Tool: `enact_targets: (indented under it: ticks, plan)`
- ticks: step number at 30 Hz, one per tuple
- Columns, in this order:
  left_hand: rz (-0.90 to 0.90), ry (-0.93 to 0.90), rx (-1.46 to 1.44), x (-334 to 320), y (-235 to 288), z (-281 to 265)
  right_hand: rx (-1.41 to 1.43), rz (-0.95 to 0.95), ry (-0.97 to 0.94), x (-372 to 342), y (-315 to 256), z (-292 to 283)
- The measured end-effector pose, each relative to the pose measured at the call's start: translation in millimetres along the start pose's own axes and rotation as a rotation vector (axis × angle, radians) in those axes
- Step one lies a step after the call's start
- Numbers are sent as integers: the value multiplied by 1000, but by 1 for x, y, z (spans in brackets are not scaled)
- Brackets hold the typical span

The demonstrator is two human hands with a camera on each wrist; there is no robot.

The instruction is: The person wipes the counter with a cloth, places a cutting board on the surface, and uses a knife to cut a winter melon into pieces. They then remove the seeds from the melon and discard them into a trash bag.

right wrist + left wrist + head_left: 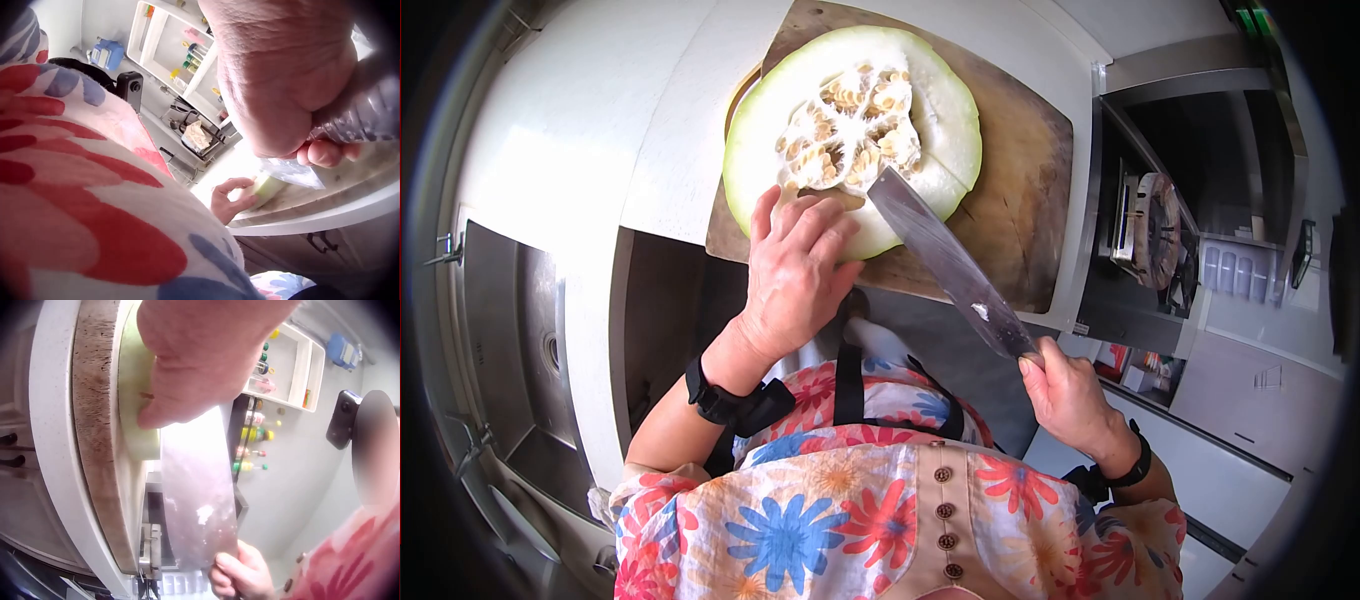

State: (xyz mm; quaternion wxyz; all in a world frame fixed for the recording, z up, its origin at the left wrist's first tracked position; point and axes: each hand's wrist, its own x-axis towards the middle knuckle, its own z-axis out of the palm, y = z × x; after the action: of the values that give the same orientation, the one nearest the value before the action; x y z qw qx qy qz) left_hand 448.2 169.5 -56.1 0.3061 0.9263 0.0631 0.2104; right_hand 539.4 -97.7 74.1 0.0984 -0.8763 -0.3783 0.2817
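Observation:
A thick round slice of winter melon [945, 110], pale green at the rind with seeds in its middle, lies flat on the wooden cutting board [1030, 180]. My left hand [795, 275] grips its near edge, fingers bent over the top; in the left wrist view the thumb lies against the rind [132, 394]. My right hand [1072, 395] holds a broad kitchen knife [945, 262] by the handle. The blade slants up and left, its tip overlapping the melon's near right part in the head view. A straight cut line shows in the flesh on the right.
The board sits on a white counter [690, 150], reaching to its front edge. At the left is a metal sink [540, 330]. To the right stand a dark stove area with a round wooden block [1157, 230] and drawers. A shelf [300, 369] holds several bottles.

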Motion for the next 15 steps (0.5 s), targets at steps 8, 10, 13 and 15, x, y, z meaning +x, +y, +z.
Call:
enact_targets:
  ticks: [8,10,13,15]
  plan:
    - [39,-19,-38,3,-4,-1,-89,-2,19,-3,-9,0]
    - [48,-20,-39,3,-6,-1,-104,10,15,-3,-11,-1]
    - [51,-22,-37,4,-7,-1,-133,17,17,-2,-14,-2]
    - [38,-28,-55,4,-6,-1,-146,16,23,-1,-16,-3]
